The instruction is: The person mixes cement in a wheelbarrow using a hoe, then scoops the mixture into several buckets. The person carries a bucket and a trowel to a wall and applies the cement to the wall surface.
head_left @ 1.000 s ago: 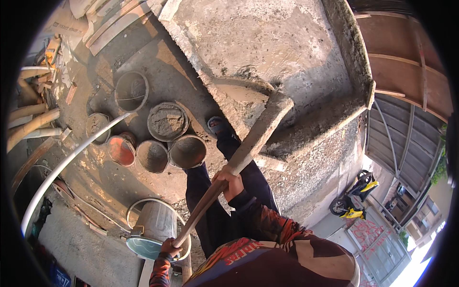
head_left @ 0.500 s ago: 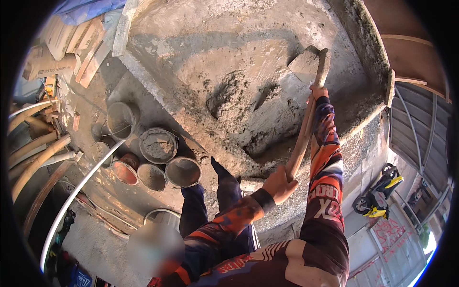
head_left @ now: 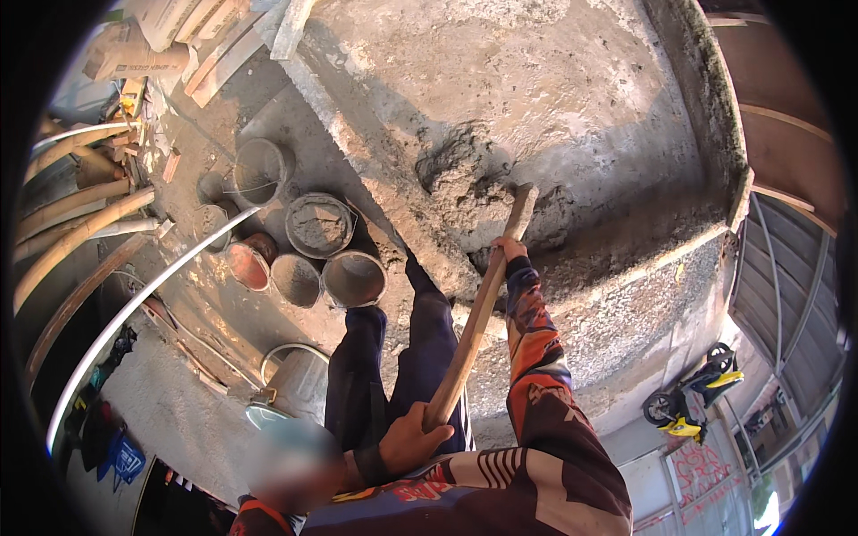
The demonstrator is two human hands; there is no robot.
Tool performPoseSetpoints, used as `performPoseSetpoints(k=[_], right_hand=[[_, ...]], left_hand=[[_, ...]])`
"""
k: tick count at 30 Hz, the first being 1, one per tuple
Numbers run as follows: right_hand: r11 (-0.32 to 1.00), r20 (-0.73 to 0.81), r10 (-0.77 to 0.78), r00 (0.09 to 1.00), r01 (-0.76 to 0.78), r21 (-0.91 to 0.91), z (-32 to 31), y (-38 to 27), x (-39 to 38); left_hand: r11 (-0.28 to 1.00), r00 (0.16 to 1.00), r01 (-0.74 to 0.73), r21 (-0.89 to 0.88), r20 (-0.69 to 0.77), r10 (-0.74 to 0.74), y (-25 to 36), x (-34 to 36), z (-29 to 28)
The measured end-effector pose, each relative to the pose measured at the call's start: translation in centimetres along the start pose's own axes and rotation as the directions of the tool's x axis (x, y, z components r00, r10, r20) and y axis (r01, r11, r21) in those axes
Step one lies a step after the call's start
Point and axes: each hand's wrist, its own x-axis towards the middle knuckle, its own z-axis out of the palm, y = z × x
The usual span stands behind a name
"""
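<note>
Both hands grip a long wooden hoe handle [head_left: 474,313] at frame centre: left hand [head_left: 407,439] at its butt, right hand [head_left: 508,249] near the blade, which is buried in wet mortar [head_left: 465,192] (buckets [head_left: 319,225] stand left). A hard pull could slop mortar over the slab edge.

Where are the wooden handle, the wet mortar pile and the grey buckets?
wooden handle [head_left: 465,344], head view, mid-shaft between the hands.
wet mortar pile [head_left: 460,183], head view, its dark lumpy top.
grey buckets [head_left: 319,225], head view, the mortar-filled one's contents.
</note>
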Motion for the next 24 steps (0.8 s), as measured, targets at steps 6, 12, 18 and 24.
performPoseSetpoints(k=[6,12,18,24], right_hand=[[0.994,0.123,0.098,0.987,-0.103,0.028,3.0,-0.8,-8.1],[0.921,0.237,0.169,0.957,-0.238,0.307,-1.6,-6.4,-17.8],[0.967,0.096,0.014,0.995,-0.038,0.252,3.7,-8.8,-31.4],[0.979,0.254,0.085,0.964,-0.128,0.157,13.6,-8.1,-39.3]], left_hand=[[0.875,0.940,-0.297,-0.382,0.044,0.338,0.0,-7.1,-2.4],[0.463,0.474,-0.778,-0.424,0.088,0.876,1.9,-12.8,-4.1],[0.277,0.268,-0.785,-0.553,0.101,0.958,-1.9,-22.3,-7.7],[0.064,0.109,-0.824,-0.564,-0.046,0.993,-10.9,-29.3,-10.6]])
